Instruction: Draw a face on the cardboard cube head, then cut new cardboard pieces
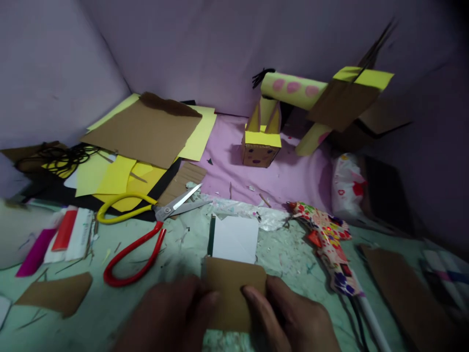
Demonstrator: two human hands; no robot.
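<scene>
Between my two hands is a small, roughly square piece of brown cardboard (232, 293). My left hand (176, 313), blurred, grips its left edge with the thumb toward the near face. On the right edge, my right hand (293, 313) pinches it, thumb on the face and fingers behind. Just beyond the cardboard lies a white card (236, 238) with a dark green strip along its left side. Open scissors (164, 212) with one yellow and one red handle rest to the left. A glue gun (330, 239) wrapped in floral covering lies to the right.
Behind stands a cardboard animal head (261, 146) beside a spotted paper tube (293, 89) joined to a cardboard box (342, 100). Cardboard sheets (146, 129), yellow paper (115, 176) and black cord (58, 159) pile up at left. A cardboard strip (403, 293) lies at right.
</scene>
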